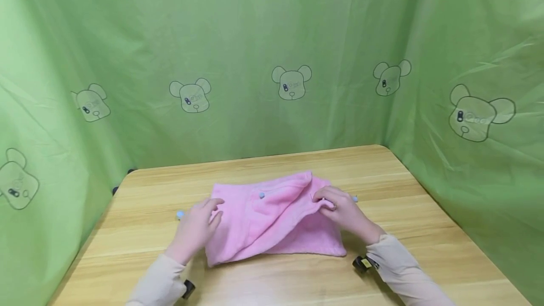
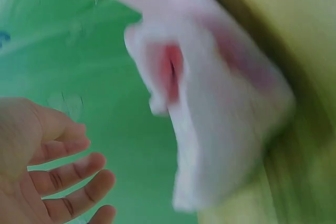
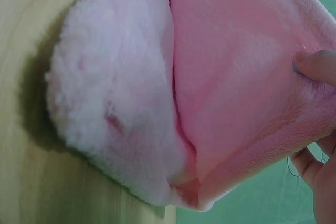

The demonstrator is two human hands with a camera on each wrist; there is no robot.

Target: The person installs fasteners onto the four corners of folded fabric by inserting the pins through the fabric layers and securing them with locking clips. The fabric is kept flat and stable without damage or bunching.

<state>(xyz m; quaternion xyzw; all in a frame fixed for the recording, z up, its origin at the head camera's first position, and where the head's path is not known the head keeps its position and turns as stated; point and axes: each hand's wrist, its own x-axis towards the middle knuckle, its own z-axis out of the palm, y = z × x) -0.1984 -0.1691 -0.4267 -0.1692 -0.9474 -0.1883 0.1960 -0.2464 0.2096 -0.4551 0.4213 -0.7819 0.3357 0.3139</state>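
Note:
A pink plush cloth [image 1: 238, 216] lies folded on the wooden table, its near layer lifted into a loose flap on the right. My right hand [image 1: 342, 209] pinches the raised edge of that flap, the thumb on the inner face and the fingers behind, as the right wrist view shows on the pink fabric [image 3: 236, 77]. My left hand [image 1: 197, 223] is by the cloth's left edge, fingers spread and loosely bent. In the left wrist view this hand [image 2: 58, 166] holds nothing, and a gap separates it from the blurred cloth [image 2: 210, 114].
Small light-blue pieces show at the cloth's left [image 1: 180, 214], on its middle [image 1: 261, 195] and past my right hand [image 1: 355, 198]. Green curtains [image 1: 242, 60] printed with bear heads enclose the wooden table [image 1: 272, 282] at the back and both sides.

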